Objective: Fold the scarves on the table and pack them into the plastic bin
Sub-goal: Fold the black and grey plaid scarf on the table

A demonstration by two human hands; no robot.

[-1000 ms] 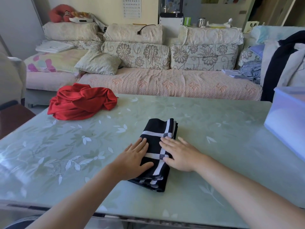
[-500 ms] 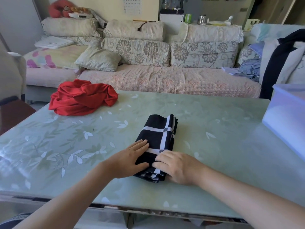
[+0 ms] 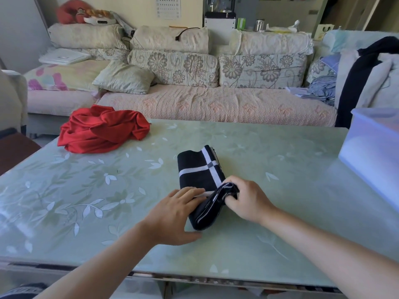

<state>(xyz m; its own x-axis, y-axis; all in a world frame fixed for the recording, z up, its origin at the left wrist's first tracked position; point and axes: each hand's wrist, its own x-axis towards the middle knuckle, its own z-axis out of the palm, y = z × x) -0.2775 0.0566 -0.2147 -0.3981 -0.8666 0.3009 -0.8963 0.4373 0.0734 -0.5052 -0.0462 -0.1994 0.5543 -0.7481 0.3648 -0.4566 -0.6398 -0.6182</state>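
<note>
Both bare forearms reach in from the near edge of the bench (image 3: pixel 280 223), and they meet at the black-and-white scarf (image 3: pixel 199 169), which lies folded into a narrow block at the middle of the green, leaf-patterned top. The left hand (image 3: pixel 172 214) is spread flat, palm down. Its fingers are straight and close together, with the tips laid on the scarf's near left part, and its thumb is stretched out along the bench just beside the cloth's near end. It presses and grips nothing.

The right hand (image 3: pixel 248 201) is doing the gripping. Its fingers are curled in and the knuckles face up, and they wrap round the near right end of the scarf. That end is bunched in the fist and raised off the surface, while the far half lies flat with its white cross-stripes showing. The wrist is bent slightly, and the forearm angles in from the lower right.

At the far left corner of the bench, well apart from both hands, the red scarf (image 3: pixel 101 130) sits in a loose, crumpled heap, not yet folded. Over at the right edge stands the plastic bin (image 3: pixel 371 152), pale and translucent and partly cut off by the frame. Its contents cannot be made out. Behind the bench runs a sofa (image 3: pixel 216 104) piled with floral cushions.
</note>
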